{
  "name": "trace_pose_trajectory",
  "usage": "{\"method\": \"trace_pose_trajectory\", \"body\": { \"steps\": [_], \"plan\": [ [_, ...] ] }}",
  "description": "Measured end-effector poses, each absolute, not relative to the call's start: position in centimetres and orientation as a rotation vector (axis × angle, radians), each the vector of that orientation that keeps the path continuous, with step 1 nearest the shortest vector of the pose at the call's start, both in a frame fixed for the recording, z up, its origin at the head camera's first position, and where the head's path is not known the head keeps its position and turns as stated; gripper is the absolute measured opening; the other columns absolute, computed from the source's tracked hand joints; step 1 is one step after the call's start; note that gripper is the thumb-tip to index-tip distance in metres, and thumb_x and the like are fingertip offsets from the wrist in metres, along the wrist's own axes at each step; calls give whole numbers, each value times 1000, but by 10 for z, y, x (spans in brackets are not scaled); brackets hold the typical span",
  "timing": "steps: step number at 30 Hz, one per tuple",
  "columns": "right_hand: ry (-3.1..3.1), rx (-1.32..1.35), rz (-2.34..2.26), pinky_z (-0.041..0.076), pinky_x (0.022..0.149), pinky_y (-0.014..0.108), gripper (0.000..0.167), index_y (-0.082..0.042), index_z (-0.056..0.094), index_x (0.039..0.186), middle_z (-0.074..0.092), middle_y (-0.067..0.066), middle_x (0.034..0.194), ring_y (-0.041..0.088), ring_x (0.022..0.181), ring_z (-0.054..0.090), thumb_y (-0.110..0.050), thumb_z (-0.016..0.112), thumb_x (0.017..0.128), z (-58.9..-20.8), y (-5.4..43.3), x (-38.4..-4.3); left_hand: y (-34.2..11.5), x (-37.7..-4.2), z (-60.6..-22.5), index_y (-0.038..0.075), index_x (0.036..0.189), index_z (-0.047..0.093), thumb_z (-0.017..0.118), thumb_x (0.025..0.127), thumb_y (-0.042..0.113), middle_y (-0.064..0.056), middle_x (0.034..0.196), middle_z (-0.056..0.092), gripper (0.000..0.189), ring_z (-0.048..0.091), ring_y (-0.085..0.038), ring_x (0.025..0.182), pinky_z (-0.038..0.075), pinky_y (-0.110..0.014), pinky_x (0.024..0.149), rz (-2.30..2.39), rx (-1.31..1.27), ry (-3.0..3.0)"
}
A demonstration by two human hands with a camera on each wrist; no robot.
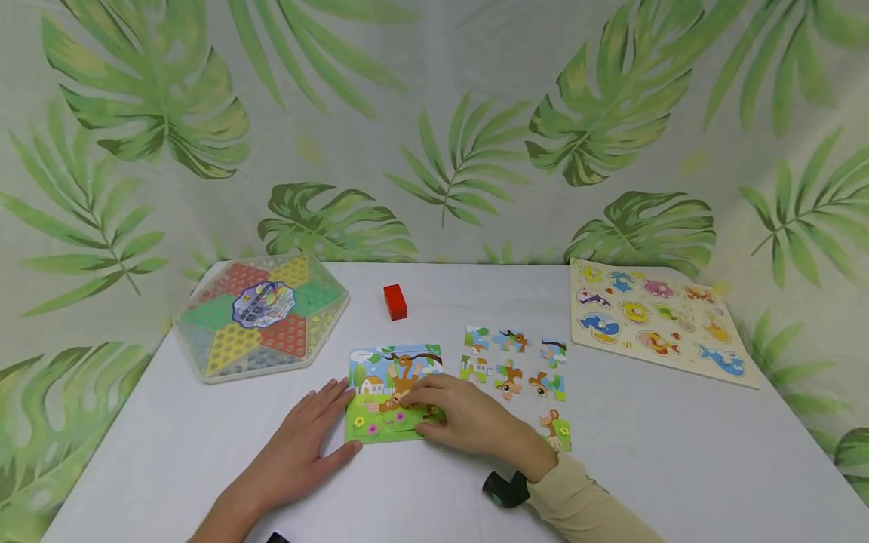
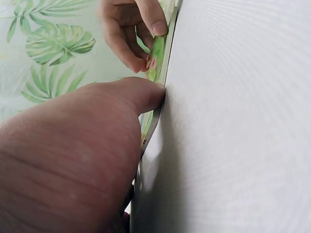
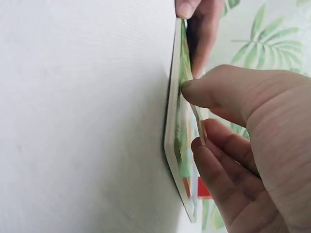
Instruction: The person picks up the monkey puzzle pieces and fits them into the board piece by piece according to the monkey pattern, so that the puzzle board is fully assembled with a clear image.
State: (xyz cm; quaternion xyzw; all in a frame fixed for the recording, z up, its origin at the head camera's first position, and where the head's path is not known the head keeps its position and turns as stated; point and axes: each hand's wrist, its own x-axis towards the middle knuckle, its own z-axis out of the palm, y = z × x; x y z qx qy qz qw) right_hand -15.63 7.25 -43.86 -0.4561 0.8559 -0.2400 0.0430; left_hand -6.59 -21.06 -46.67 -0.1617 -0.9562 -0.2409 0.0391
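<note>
While the left hand (image 1: 308, 430) rests along the left edge of the puzzle tray (image 1: 380, 437), its thumb at the near left corner and spread well apart from its fairly straight fingers, the right hand (image 1: 468, 415) works over the tray's right half with a narrow pinch — thumb on one side, fingertips on the other — on a thin puzzle piece (image 3: 198, 121), which the right wrist view shows tilted above the tray's printed surface. The tray lies flat around the middle of the white table (image 1: 421, 498), and the loose pieces (image 1: 509, 379), seven that can be counted, are spread beyond its right edge, the nearest of them to the right wrist partly hidden. The step in hand seems to be fitting this one piece, though how its outline matches the spot beneath cannot be told, the fingers covering most of it. The next move probably calls for turning the piece to suit, lowering it level and pressing it home, with the left hand bracing the tray against sliding. A red block (image 1: 395, 302) sits towards the table's back edge, a hexagonal game box (image 1: 261, 305) near the back left corner, and a peg board (image 1: 638, 351) near the back right corner
</note>
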Motion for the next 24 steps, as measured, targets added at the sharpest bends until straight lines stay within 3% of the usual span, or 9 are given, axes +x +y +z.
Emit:
{"method": "trace_pose_trajectory", "body": {
  "steps": [11, 24],
  "plan": [
    [2587, -1465, -742, 54, 94, 25, 25, -25, 77, 123, 66, -3, 127, 10, 112, 61, -24, 71, 99, -442, 72, -153, -210, -67, -466, 7, 154, 47, 70, 96, 45, -11, 164, 39, 73, 35, -34, 153, 26, -53, 124, -739, -503, -2933],
    [2610, -1479, -616, 52, 96, 27, 29, -27, 75, 128, 66, 0, 130, 13, 117, 57, -25, 69, 100, -447, 69, -151, -210, -66, -466, 6, 153, 48, 71, 95, 43, -11, 164, 41, 73, 36, -33, 152, 25, -52, 124, -741, -502, -2920]
  ]
}}
